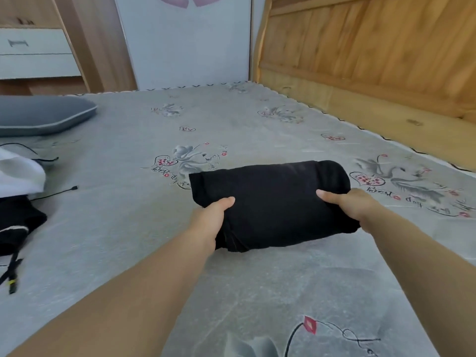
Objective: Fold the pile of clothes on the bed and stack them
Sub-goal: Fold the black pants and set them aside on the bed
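Observation:
A folded black garment [270,202] sits in the middle of the grey printed bed sheet [128,215]. My left hand [211,217] grips its near left edge, thumb on top and fingers hidden under the cloth. My right hand [353,204] grips the near right edge the same way. The garment is a thick rectangular bundle, slightly raised at the near side. At the left edge lies a pile of clothes: a white piece [18,173] on top of a black piece [18,225] with cords.
A grey pillow [43,114] lies at the far left of the bed. A wooden headboard [373,52] runs along the right side. A white door [185,42] and a drawer unit [33,52] stand beyond the far edge.

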